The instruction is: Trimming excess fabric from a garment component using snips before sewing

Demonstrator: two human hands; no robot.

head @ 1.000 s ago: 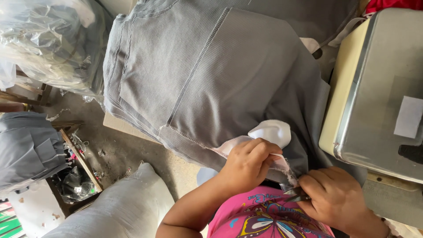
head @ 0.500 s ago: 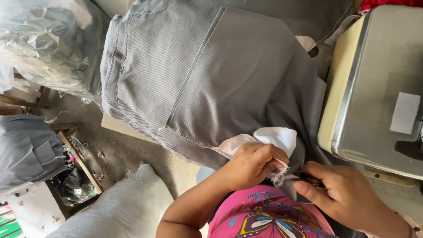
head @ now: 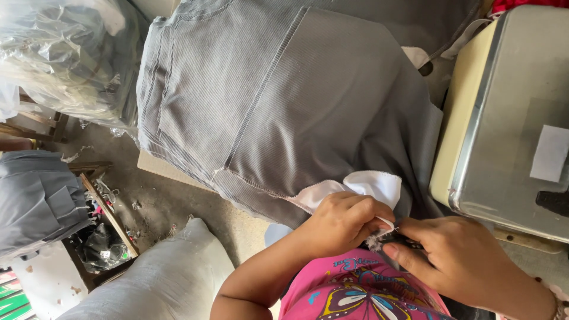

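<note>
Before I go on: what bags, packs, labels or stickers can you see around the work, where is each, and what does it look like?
Clear plastic bag: top left, crinkled, stuffed with grey cloth.
White sack: floor, lower left, plump, woven-looking.
Pale label: right, on the metal machine top, small rectangle; any markings too faint to tell.
Small black bag: floor at left, crumpled, with a tiny white tag.
No screens or signs.
</note>
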